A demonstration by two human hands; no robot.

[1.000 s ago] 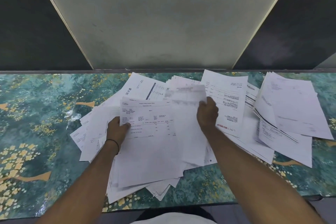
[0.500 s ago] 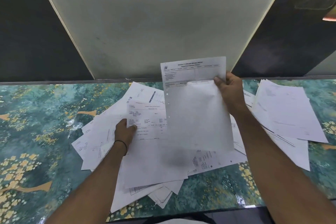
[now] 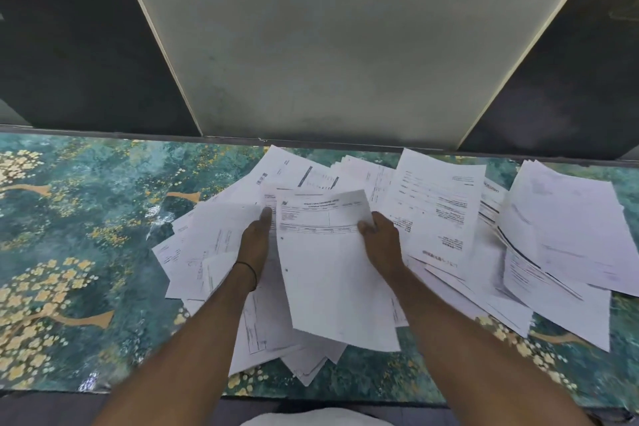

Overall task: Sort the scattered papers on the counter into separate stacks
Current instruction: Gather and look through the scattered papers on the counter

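Sheet lowered onto stack, right hand pinching its edge, left hand gripping stack beneath.

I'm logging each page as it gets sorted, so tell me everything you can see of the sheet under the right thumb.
The sheet is white paper, printed with a header and ruled table at its top, blank below, with two punch holes by its left edge. It lies slightly tilted atop the pile of papers. The right hand pinches its right edge; the left hand grips that pile beside its left edge.
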